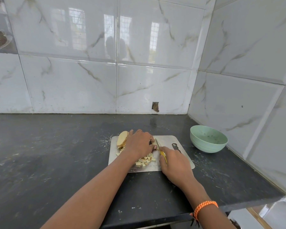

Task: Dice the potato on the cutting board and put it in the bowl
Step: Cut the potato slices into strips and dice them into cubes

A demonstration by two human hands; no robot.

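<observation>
The right hand grips a yellow knife over the board, blade against potato. The left hand curls its fingers on the potato, holding it down on the board. Slices and cubes lie on the board. The bowl sits right of the board on the dark surface.

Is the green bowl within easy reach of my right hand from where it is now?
Probably yes: the bowl sits just beyond the cutting board, nothing between, but your right hand holds the knife.
</observation>
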